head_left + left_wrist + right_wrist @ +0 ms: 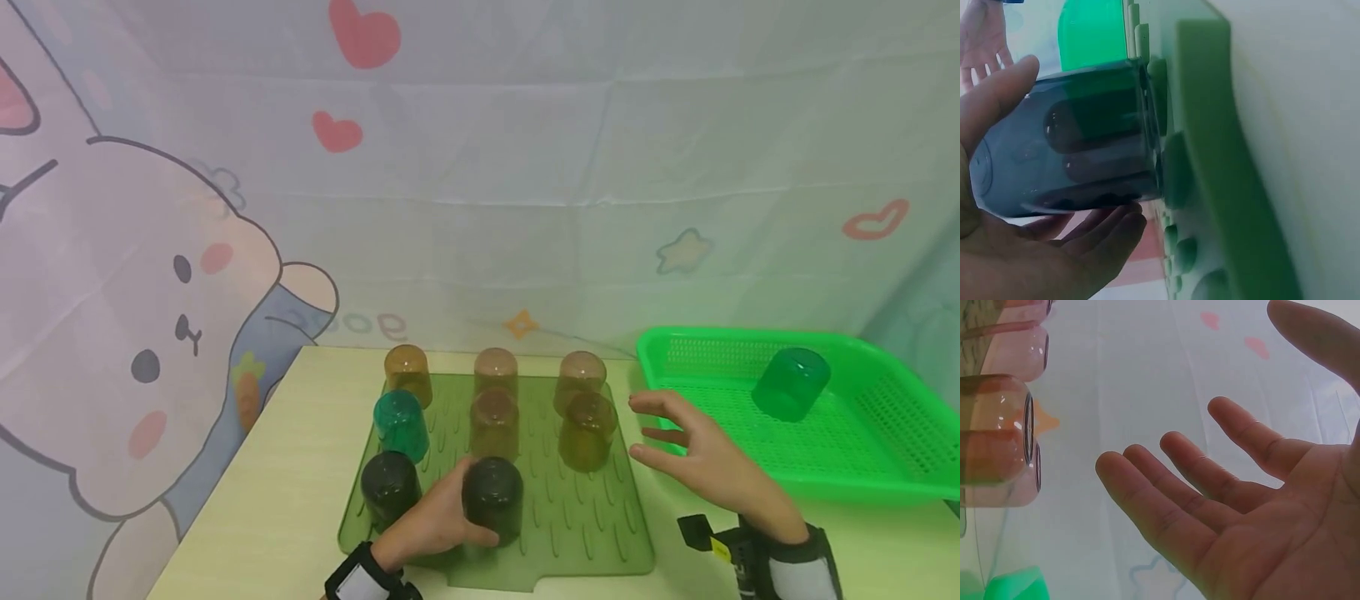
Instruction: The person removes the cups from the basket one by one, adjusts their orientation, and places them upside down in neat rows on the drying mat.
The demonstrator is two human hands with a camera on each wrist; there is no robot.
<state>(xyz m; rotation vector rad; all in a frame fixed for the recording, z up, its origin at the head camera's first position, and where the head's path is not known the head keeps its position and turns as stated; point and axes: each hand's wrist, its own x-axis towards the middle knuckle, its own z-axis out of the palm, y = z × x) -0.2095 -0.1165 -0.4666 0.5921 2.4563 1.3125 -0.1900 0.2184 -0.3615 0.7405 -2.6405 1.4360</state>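
Observation:
My left hand (442, 515) holds a dark grey see-through cup (497, 500), upside down at the front of the green drying mat (540, 560). In the left wrist view the thumb lies on one side of this cup (1079, 137) and the fingers on the other, its rim at the mat. Another dark cup (390, 490) stands just left of that hand. My right hand (708, 462) hovers with spread fingers between the mat and the green basket (795, 483), holding nothing. Nearest to it on the mat is an amber cup (588, 433).
Upside-down cups stand in rows on the mat: a teal cup (401, 425), a brownish cup (494, 427), an orange cup (407, 371) and two pinkish cups (496, 368) at the back. A green cup (791, 385) lies tilted in the basket. A printed cloth (480, 250) hangs behind the table.

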